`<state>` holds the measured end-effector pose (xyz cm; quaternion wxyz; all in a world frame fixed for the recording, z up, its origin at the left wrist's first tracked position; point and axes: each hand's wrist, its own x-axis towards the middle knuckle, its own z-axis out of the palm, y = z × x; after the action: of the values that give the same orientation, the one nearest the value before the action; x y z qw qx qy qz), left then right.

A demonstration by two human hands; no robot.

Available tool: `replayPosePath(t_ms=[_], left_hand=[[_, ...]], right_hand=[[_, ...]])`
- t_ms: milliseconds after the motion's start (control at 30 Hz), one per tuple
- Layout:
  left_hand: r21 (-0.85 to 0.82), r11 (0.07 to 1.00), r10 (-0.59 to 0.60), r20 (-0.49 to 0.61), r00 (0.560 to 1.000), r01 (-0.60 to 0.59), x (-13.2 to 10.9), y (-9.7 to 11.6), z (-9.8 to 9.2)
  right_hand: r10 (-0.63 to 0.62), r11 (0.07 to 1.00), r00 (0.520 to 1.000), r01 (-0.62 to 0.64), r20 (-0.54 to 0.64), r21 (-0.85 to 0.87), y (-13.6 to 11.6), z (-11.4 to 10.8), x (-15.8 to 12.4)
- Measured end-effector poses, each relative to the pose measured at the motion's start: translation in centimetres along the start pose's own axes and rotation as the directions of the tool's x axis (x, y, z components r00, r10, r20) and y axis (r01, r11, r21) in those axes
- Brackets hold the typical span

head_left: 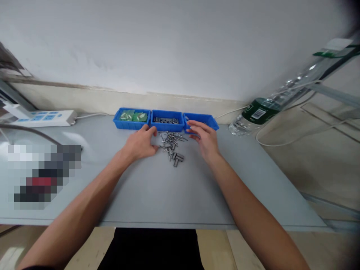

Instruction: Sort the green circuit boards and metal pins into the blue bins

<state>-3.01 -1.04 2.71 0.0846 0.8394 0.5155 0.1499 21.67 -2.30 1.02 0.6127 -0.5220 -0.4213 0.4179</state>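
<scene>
A loose pile of small metal pins and cylinders (171,142) lies on the grey table (168,191). My left hand (142,142) rests at the pile's left edge, fingers apart. My right hand (204,138) is over the front of the right blue bin (213,122), its fingers spread and nothing visible in them. Behind the pile, the middle blue bin (168,128) holds grey metal parts. Green pieces with small light-coloured parts fill the left blue bin (131,125). The right bin's contents are mostly hidden by my right hand.
A white power strip (60,118) with a cable lies at the back left. Nearer on the left is a pixelated dark object (47,176). A large clear bottle with a green label (260,111) stands at the back right, beside a metal frame and white cables.
</scene>
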Motion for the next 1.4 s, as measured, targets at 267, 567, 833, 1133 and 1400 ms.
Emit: replayPosePath(t_ms=[267, 567, 833, 1133, 1400], left_hand=[[0.039, 0.998, 0.043, 0.138, 0.989, -0.049, -0.3, -0.3, 0.7], [-0.329, 0.933, 0.119, -0.100, 0.988, -0.146, 0.9, -0.9, 1.5], [-0.778, 0.621, -0.062, -0.165, 0.984, -0.092, 0.9, 0.6, 1.0], [-0.834, 0.548, -0.064, -0.117, 0.991, -0.063, 0.7, 1.3, 0.6], [-0.733, 0.662, 0.050, -0.169, 0.984, -0.159, 0.7, 1.1, 0.7]], right_hand=[[0.057, 0.998, 0.998, -0.057, 0.012, 0.004, 0.3, 0.0, 0.3], [0.084, 0.996, 0.990, -0.084, 0.117, -0.007, 0.0, 0.4, -0.2], [0.033, 0.991, 0.923, 0.018, 0.382, -0.130, 0.1, 0.8, -0.9], [0.107, 0.993, 0.851, -0.116, 0.514, -0.015, -0.1, 1.0, -1.4], [0.136, 0.988, 0.870, -0.153, 0.474, -0.003, -0.1, 1.1, -1.3]])
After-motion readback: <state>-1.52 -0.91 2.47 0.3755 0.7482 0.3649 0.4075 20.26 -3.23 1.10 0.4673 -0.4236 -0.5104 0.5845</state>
